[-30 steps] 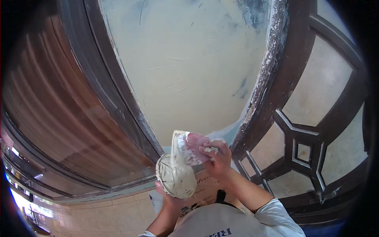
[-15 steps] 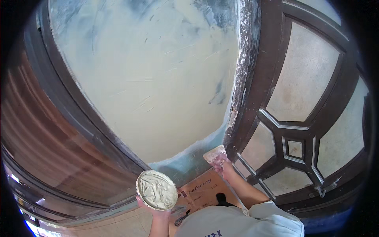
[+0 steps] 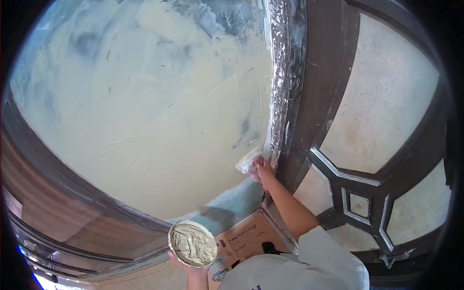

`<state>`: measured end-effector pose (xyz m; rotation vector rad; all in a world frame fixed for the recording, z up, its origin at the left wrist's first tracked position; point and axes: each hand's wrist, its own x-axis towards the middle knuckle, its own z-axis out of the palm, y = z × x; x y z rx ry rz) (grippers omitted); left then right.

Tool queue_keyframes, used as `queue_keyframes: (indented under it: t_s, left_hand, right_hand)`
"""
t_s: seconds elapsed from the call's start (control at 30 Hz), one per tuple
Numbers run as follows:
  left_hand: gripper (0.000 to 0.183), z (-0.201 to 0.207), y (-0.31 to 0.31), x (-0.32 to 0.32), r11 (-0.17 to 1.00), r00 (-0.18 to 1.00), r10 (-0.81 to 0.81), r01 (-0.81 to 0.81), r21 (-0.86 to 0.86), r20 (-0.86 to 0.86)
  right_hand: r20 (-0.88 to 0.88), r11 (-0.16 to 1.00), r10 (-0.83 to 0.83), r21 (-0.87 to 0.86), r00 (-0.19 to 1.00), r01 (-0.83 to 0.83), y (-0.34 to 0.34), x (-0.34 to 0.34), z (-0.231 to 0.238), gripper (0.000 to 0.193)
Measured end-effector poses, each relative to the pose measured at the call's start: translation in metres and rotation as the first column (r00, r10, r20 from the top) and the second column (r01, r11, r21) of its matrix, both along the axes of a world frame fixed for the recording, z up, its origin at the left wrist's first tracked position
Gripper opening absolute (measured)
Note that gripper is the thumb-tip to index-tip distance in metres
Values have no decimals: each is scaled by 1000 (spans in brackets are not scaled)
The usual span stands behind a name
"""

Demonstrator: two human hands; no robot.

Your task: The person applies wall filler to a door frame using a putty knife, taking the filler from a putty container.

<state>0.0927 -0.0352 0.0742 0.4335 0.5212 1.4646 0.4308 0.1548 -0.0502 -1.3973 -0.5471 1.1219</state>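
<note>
Cream putty wall: right hand, fingers clamped on putty knife, now pressed higher against wall beside dark frame; left hand grips putty-filled pan, lowered since earlier.

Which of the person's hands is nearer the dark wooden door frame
Right. The right hand presses a putty knife to the plastered wall beside the door frame; the left hand holds a plaster-filled bowl lower down, farther away.
</note>
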Motion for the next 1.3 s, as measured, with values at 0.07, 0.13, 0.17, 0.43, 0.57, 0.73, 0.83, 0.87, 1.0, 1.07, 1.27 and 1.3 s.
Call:
queue_keyframes:
  t_s: [0.07, 0.13, 0.17, 0.43, 0.57, 0.73, 0.83, 0.87, 1.0, 1.07, 1.27, 1.3]
  left_hand:
    - [81, 1, 6, 12, 1000, 1000, 19, -19, 0, -16]
    - [81, -3, 9, 16, 996, 997, 77, -76, -54, 13]
    - [81, -6, 11, 18, 994, 996, 86, -86, -66, -3]
    - [81, 10, 24, 61, 1000, 999, -17, 17, 16, -31]
    - [82, 29, 30, 101, 977, 982, -182, 175, 120, 52]
    - [84, 4, 29, 84, 1000, 998, 1, -3, -28, -64]
    - [84, -7, 30, 85, 995, 995, 66, -72, -74, -74]
    - [84, -5, 30, 89, 995, 995, 59, -64, -76, -77]
    - [84, -5, 42, 118, 997, 1000, -4, 4, -74, -1]
    - [84, -2, 37, 113, 991, 996, 85, -89, -98, -37]
    - [84, -2, 36, 112, 995, 993, 75, -81, -59, -93]
    - [85, 0, 36, 113, 994, 992, 79, -86, -64, -101]
  right_hand:
    - [-121, 995, 23, -97, 992, -35, -12, 1, -37, 26]
    - [-172, 995, 42, -81, 984, -57, -28, -10, -45, 25]
    - [-212, 996, 45, -63, 976, -60, -37, -10, -42, 25]
    - [294, 990, 66, 103, 954, -100, 7, 6, 26, 27]
    - [204, 999, 45, 1, 978, -46, -14, 50, -100, 28]
    - [-167, 988, 95, 137, 981, -73, -16, -1, -2, 28]
    - [-39, 970, 187, 165, 982, -178, -3, 5, 46, 28]
    - [-41, 972, 179, 164, 983, -170, -3, 10, 31, 28]
    - [158, 981, -24, 193, 987, -7, -18, 52, -139, 32]
    - [-99, 988, 148, -18, 984, -150, -41, 26, -133, 33]
    - [69, 909, 219, 349, 973, -229, -6, -2, 13, 22]
    - [113, 906, 301, 275, 947, -321, -6, -2, 35, 20]
